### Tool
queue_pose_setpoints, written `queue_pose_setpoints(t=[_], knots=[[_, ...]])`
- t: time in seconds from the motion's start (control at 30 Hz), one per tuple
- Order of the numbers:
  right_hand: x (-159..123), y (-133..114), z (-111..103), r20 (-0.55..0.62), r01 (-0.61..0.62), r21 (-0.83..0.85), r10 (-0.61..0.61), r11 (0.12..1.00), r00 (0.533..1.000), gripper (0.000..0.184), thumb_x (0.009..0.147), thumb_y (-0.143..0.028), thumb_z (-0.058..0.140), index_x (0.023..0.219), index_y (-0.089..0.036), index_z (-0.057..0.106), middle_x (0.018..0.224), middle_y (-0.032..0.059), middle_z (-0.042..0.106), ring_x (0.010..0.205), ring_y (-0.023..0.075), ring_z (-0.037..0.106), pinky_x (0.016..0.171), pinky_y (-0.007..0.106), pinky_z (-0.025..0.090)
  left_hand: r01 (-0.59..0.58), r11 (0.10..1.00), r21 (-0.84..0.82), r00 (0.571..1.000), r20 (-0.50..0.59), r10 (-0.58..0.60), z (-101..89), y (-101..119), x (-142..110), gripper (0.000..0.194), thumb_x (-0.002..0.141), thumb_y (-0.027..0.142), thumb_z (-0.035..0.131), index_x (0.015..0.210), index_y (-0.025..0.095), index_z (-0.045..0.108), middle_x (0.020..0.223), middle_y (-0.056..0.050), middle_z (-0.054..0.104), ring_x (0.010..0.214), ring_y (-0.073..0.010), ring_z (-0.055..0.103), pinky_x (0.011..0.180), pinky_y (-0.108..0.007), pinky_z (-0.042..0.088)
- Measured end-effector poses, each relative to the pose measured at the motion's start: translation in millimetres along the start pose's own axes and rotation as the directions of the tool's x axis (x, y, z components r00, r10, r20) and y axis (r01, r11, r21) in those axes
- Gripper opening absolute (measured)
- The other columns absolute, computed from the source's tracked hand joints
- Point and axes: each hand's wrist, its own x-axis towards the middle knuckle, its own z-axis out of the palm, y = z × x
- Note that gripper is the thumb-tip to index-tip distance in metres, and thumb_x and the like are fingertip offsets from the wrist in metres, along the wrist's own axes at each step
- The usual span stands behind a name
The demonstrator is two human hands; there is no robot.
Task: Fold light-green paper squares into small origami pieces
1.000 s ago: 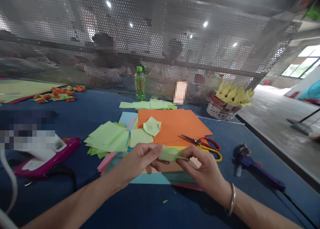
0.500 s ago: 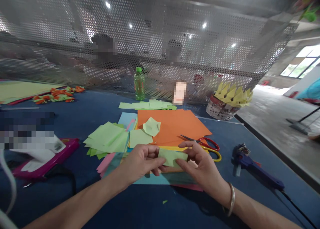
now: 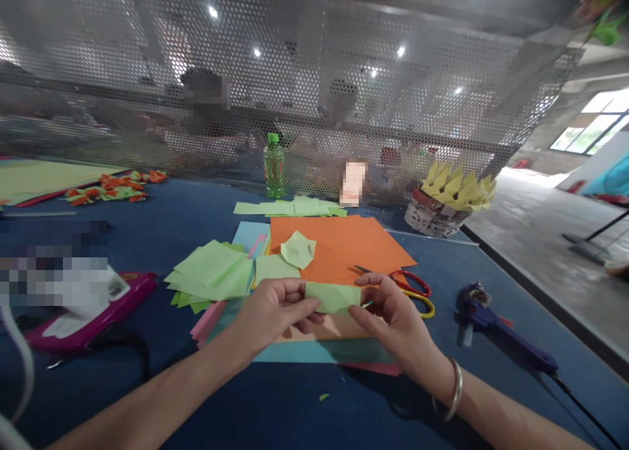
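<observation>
Between both hands is a folded strip of light green paper (image 3: 334, 298). My left hand (image 3: 280, 309) pinches its left end with thumb and fingers. At the other end, my right hand (image 3: 386, 316) grips the paper's right edge, a bangle on its wrist. Under the hands lies a stack of coloured sheets, with a big orange sheet (image 3: 339, 240) on top. A creased green paper piece (image 3: 298, 249) and a flat green square (image 3: 275, 270) rest there. Scissors (image 3: 413, 289) with red and yellow handles lie just beyond my right hand.
Green squares (image 3: 211, 270) are piled at left, near a magenta device (image 3: 93, 316). Green strips (image 3: 295, 206) and a green bottle (image 3: 274, 165) stand along the mesh panel. At right are a blue glue gun (image 3: 506, 332) and a basket (image 3: 432, 211) with yellow paper points.
Both hands have risen slightly, and the green paper has moved a little up and left. More of its face shows between the fingers.
</observation>
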Motion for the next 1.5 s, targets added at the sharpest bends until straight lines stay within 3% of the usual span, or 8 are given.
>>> queue_pose_setpoints(t=[0.2,0.5,0.73,0.9,1.07,1.37,1.5], knots=[[1,1,-1,0.017,-0.016,0.022,0.016,1.0,1.0,0.036,0.082,-0.037,0.072,0.107,-0.022,0.05,0.075,-0.0051,0.053,0.06,0.009,0.047,0.053,0.02,0.037,0.0,1.0,-0.015,1.0,0.005,0.0,0.4,0,-1,0.036,0.08,0.048,0.069,0.093,0.015,0.069,0.081,-0.007,0.076,0.059,-0.0133,0.062,0.052,-0.021,0.039],[1,2,0,-0.007,0.029,-0.091,-0.03,0.995,1.0,0.032,0.083,-0.033,0.067,0.108,-0.021,0.051,0.073,-0.0052,0.054,0.057,0.0094,0.047,0.051,0.021,0.037,-0.007,0.998,-0.057,0.996,0.09,0.012,2.7,-3,0,0.035,0.077,0.046,0.075,0.096,0.017,0.07,0.089,-0.007,0.076,0.067,-0.0158,0.065,0.059,-0.025,0.046],[-7,5,-1,0.026,0.189,-0.339,-0.192,0.922,0.981,0.03,0.088,-0.027,0.064,0.115,-0.025,0.051,0.077,-0.0039,0.061,0.066,0.0127,0.058,0.064,0.026,0.046,0.009,0.992,-0.124,0.992,0.123,0.006,3.2,-6,0,0.034,0.078,0.042,0.077,0.099,0.017,0.069,0.084,-0.005,0.075,0.063,-0.0128,0.062,0.053,-0.021,0.039],[-12,11,-3,0.045,0.307,-0.459,-0.323,0.834,0.945,0.029,0.089,-0.025,0.065,0.115,-0.026,0.052,0.093,0.0009,0.066,0.072,0.0138,0.061,0.07,0.028,0.051,0.055,0.978,-0.201,0.992,0.124,-0.031,4.3,-5,0,0.039,0.076,0.041,0.08,0.101,0.016,0.064,0.084,-0.006,0.077,0.056,-0.01,0.06,0.048,-0.02,0.033],[-12,14,-4,0.054,0.385,-0.532,-0.423,0.754,0.904,0.029,0.091,-0.025,0.064,0.116,-0.025,0.05,0.093,0.0016,0.065,0.071,0.0143,0.061,0.071,0.029,0.051,0.064,0.961,-0.27,0.989,0.144,-0.025,6.5,-6,0,0.044,0.072,0.039,0.083,0.104,0.017,0.062,0.079,-0.004,0.077,0.055,-0.0102,0.062,0.05,-0.02,0.036],[-12,13,-3,0.032,0.378,-0.536,-0.429,0.755,0.903,0.03,0.09,-0.023,0.066,0.113,-0.027,0.047,0.091,-0.0005,0.062,0.073,0.014,0.061,0.069,0.029,0.051,0.022,0.987,-0.157,0.989,0.146,0.001,6.7,-7,0,0.033,0.078,0.045,0.076,0.09,0.016,0.071,0.083,-0.007,0.078,0.055,-0.0125,0.064,0.05,-0.021,0.037],[-14,7,-4,0.042,0.36,-0.506,-0.395,0.784,0.918,0.029,0.091,-0.027,0.065,0.114,-0.027,0.047,0.093,0.0001,0.064,0.078,0.0151,0.062,0.071,0.029,0.051,0.03,0.988,-0.153,0.992,0.126,-0.011,6.7,-8,0,0.035,0.078,0.047,0.076,0.095,0.016,0.072,0.083,-0.007,0.079,0.056,-0.0124,0.064,0.05,-0.021,0.035]])
